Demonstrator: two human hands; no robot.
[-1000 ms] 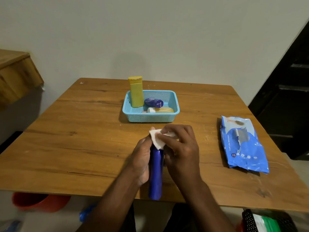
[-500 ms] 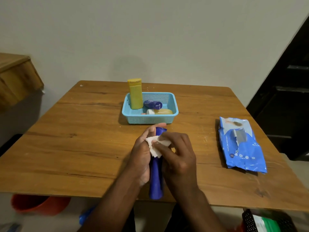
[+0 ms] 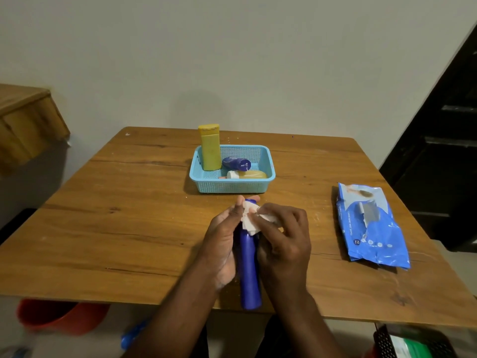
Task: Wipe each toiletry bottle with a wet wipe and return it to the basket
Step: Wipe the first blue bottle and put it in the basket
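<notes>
My left hand (image 3: 223, 244) grips a tall dark blue bottle (image 3: 249, 275) that lies lengthwise above the table's near edge, cap end pointing away from me. My right hand (image 3: 284, 239) pinches a white wet wipe (image 3: 250, 218) against the upper part of the bottle, just below the cap. Beyond the hands stands a light blue basket (image 3: 233, 186). In the basket are an upright yellow bottle (image 3: 210, 148), a small dark blue bottle (image 3: 237, 163) lying down, and a yellow bottle with a white cap (image 3: 247, 174) lying down.
A blue pack of wet wipes (image 3: 370, 226) lies on the wooden table (image 3: 124, 210) to the right. A wooden shelf (image 3: 25, 125) juts out at the left. A red bucket (image 3: 56, 316) sits under the table, a dark crate (image 3: 413, 342) at the lower right.
The wipe slid from over the cap down to just below it, so the cap now shows. The bottle stays in my left hand at about the same spot.
</notes>
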